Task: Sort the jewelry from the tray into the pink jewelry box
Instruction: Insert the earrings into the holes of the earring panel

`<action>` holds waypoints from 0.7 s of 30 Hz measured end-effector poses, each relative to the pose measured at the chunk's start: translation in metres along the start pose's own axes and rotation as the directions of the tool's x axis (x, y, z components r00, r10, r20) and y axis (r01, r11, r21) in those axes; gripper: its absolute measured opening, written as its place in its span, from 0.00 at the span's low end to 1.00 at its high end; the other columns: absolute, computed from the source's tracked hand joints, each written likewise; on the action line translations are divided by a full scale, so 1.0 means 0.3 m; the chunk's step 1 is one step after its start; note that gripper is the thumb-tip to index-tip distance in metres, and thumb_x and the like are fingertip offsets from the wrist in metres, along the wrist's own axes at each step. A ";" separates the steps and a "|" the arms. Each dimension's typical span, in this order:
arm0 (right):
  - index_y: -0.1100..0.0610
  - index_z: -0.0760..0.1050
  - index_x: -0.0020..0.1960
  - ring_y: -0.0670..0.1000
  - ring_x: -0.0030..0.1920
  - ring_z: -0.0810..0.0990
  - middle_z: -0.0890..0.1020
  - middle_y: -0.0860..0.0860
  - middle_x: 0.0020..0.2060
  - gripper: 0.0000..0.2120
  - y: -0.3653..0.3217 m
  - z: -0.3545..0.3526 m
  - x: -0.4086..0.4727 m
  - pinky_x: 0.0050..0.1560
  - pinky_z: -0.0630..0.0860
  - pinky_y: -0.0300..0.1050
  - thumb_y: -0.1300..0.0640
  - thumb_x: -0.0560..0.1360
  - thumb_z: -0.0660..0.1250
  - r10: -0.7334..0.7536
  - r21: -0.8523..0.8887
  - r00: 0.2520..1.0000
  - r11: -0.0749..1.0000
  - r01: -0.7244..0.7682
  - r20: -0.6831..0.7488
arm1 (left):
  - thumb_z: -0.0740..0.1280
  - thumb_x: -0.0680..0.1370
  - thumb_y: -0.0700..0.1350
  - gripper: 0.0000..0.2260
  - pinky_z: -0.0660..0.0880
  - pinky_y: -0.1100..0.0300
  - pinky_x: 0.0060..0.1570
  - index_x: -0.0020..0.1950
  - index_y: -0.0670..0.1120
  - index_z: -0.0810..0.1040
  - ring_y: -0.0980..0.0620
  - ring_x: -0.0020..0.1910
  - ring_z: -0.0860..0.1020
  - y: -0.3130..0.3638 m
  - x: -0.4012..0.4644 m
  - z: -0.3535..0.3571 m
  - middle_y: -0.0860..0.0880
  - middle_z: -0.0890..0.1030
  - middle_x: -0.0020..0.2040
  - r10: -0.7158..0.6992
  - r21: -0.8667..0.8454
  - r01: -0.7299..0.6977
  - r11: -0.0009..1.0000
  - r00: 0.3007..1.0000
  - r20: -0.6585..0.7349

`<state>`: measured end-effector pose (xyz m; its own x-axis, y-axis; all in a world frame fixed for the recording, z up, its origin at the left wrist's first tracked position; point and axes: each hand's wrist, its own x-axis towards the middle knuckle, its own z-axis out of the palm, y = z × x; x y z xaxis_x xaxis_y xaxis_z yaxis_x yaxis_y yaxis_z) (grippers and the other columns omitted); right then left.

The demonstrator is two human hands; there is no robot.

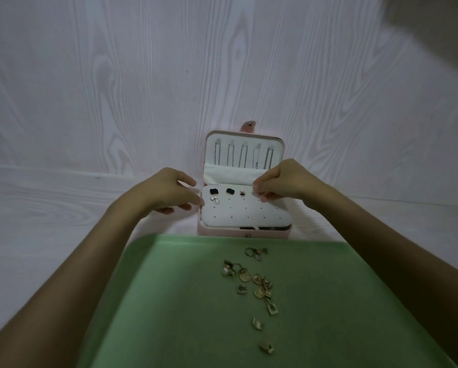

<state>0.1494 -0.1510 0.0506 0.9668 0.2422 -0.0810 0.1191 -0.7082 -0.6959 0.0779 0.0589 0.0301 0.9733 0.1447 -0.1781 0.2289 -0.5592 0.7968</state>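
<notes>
The pink jewelry box (pixel 214 231) stands open beyond the green tray (pixel 169 301). Its white earring panel (pixel 245 215) carries two black earrings (pixel 214 191), a small dark stud (pixel 242 193) and a pearl piece (pixel 216 201) along the top left. Several chains (pixel 243 155) hang inside the lid. My right hand (pixel 283 181) hovers over the panel's upper right, its fingertips pinched together on something too small to make out. My left hand (pixel 169 191) sits at the box's left edge, fingers loosely curled and touching the panel's side. Several gold earrings (pixel 257 282) lie scattered on the tray.
A pale wood-grain surface (pixel 63 203) surrounds the box and tray, with a matching wall (pixel 143 75) behind. The box's clasp tab (pixel 248 126) sticks up above the lid. A blurred dark shape (pixel 440 25) fills the top right corner.
</notes>
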 end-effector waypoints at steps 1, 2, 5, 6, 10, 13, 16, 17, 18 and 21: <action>0.65 0.81 0.51 0.52 0.42 0.84 0.85 0.59 0.43 0.09 0.006 -0.015 -0.039 0.47 0.81 0.41 0.64 0.71 0.71 -0.033 0.016 0.999 0.999 0.033 -0.001 | 0.71 0.74 0.43 0.19 0.68 0.63 0.32 0.64 0.46 0.73 0.58 0.39 0.78 0.007 -0.023 -0.006 0.49 0.82 0.48 0.029 0.004 -0.029 1.000 0.999 -0.035; 0.63 0.81 0.51 0.51 0.41 0.83 0.85 0.58 0.42 0.08 0.015 -0.026 -0.084 0.43 0.81 0.37 0.64 0.72 0.71 -0.061 0.035 0.998 0.998 0.061 0.002 | 0.71 0.74 0.42 0.18 0.68 0.63 0.32 0.63 0.47 0.74 0.58 0.38 0.79 0.013 -0.049 -0.008 0.50 0.82 0.47 0.072 0.016 -0.071 0.997 0.995 -0.069; 0.58 0.82 0.51 0.49 0.39 0.83 0.85 0.54 0.40 0.07 0.051 -0.020 -0.199 0.42 0.80 0.37 0.61 0.73 0.70 -0.132 0.035 0.989 0.991 0.131 0.058 | 0.71 0.73 0.43 0.12 0.71 0.63 0.37 0.56 0.50 0.78 0.57 0.39 0.80 0.014 -0.131 0.011 0.54 0.83 0.44 0.206 0.085 -0.198 0.976 0.973 -0.101; 0.56 0.82 0.50 0.48 0.39 0.83 0.85 0.53 0.40 0.07 0.065 -0.011 -0.241 0.42 0.80 0.36 0.59 0.73 0.70 -0.157 0.017 0.983 0.988 0.157 0.093 | 0.72 0.73 0.45 0.10 0.72 0.63 0.40 0.53 0.52 0.79 0.58 0.40 0.81 0.012 -0.165 0.027 0.56 0.83 0.43 0.239 0.101 -0.230 0.968 0.968 -0.079; 0.52 0.82 0.51 0.36 0.33 0.79 0.83 0.45 0.38 0.07 0.136 0.046 -0.356 0.37 0.72 0.28 0.55 0.74 0.69 -0.248 -0.094 0.947 0.958 0.271 0.205 | 0.72 0.73 0.48 0.05 0.73 0.64 0.40 0.48 0.56 0.83 0.65 0.34 0.78 -0.018 -0.257 0.115 0.59 0.84 0.44 0.323 0.170 -0.335 0.927 0.942 0.095; 0.50 0.82 0.52 0.37 0.38 0.79 0.84 0.45 0.43 0.08 0.185 0.075 -0.380 0.41 0.72 0.28 0.54 0.74 0.68 -0.278 -0.182 0.946 0.935 0.306 0.165 | 0.71 0.73 0.51 0.05 0.78 0.59 0.46 0.48 0.59 0.83 0.63 0.39 0.79 -0.047 -0.284 0.178 0.61 0.83 0.45 0.319 0.256 -0.343 0.904 0.939 0.132; 0.51 0.82 0.53 0.41 0.41 0.79 0.84 0.46 0.46 0.09 0.213 0.081 -0.383 0.41 0.72 0.27 0.54 0.74 0.68 -0.294 -0.157 0.943 0.935 0.317 0.154 | 0.68 0.73 0.58 0.06 0.77 0.58 0.46 0.48 0.62 0.81 0.63 0.43 0.77 -0.066 -0.304 0.205 0.62 0.81 0.47 0.344 0.369 -0.356 0.859 0.934 0.101; 0.51 0.82 0.53 0.42 0.41 0.79 0.84 0.46 0.46 0.09 0.219 0.083 -0.381 0.40 0.71 0.26 0.54 0.75 0.68 -0.308 -0.145 0.937 0.932 0.331 0.164 | 0.68 0.73 0.60 0.07 0.76 0.59 0.46 0.48 0.63 0.81 0.63 0.43 0.77 -0.071 -0.312 0.209 0.62 0.80 0.47 0.360 0.383 -0.364 0.849 0.929 0.085; 0.51 0.82 0.53 0.42 0.40 0.78 0.84 0.45 0.45 0.08 0.224 0.087 -0.380 0.39 0.71 0.27 0.54 0.74 0.68 -0.327 -0.135 0.929 0.927 0.351 0.174 | 0.68 0.72 0.61 0.07 0.75 0.60 0.45 0.48 0.64 0.81 0.63 0.44 0.76 -0.078 -0.315 0.210 0.62 0.79 0.46 0.374 0.392 -0.369 0.842 0.925 0.068; 0.47 0.83 0.48 0.46 0.38 0.77 0.84 0.47 0.42 0.06 0.238 0.102 -0.376 0.41 0.74 0.40 0.52 0.73 0.70 -0.381 -0.112 0.908 0.909 0.402 0.173 | 0.69 0.69 0.63 0.09 0.72 0.63 0.42 0.48 0.65 0.80 0.62 0.44 0.75 -0.086 -0.322 0.223 0.63 0.78 0.45 0.407 0.417 -0.391 0.820 0.912 0.055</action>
<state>0.0421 -0.2086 -0.0117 0.7938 0.6045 0.0676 0.5223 -0.6205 -0.5849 -0.0211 0.0049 -0.0119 0.9815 -0.1402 0.1304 -0.1863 -0.8559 0.4823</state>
